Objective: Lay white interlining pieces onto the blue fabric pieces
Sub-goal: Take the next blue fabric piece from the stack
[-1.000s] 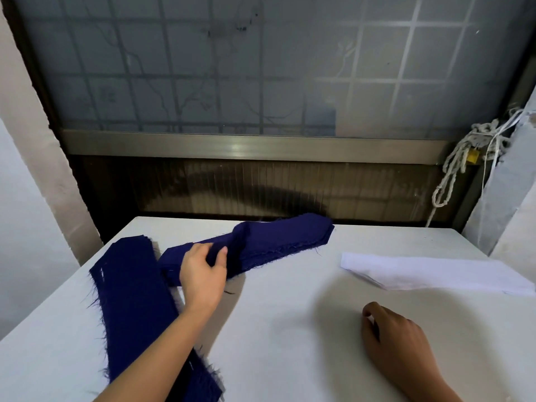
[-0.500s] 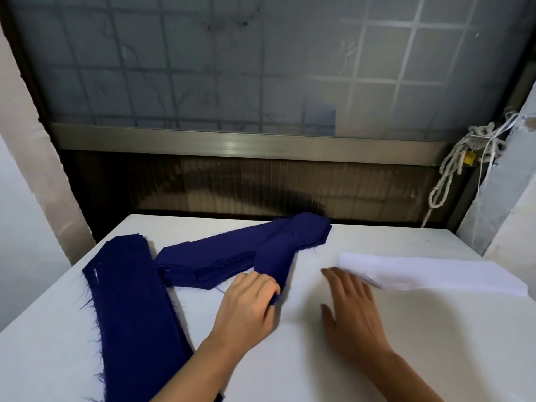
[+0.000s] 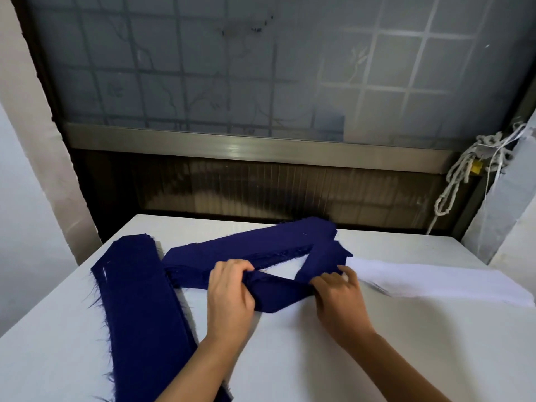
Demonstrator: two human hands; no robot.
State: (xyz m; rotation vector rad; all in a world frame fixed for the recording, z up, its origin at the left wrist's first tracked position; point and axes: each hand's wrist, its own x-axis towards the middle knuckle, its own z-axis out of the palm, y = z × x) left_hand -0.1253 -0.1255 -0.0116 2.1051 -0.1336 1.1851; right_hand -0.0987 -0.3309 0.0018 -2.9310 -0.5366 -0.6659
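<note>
Fabric handling, head view: left hand (image 3: 230, 297) grips one end of a folded blue fabric strip (image 3: 278, 294), fingers curled over it. The right hand (image 3: 338, 297) pinches the same strip at its other bend. A separate blue fabric stack (image 3: 136, 300) lies left of the left hand. The white interlining pieces (image 3: 435, 282) lie just right of the right hand on the tabletop (image 3: 348, 358).

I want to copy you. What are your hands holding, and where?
Both hold one blue fabric strip: the left hand grips its near end, the right hand pinches it at the bend, beside the white interlining stack.
</note>
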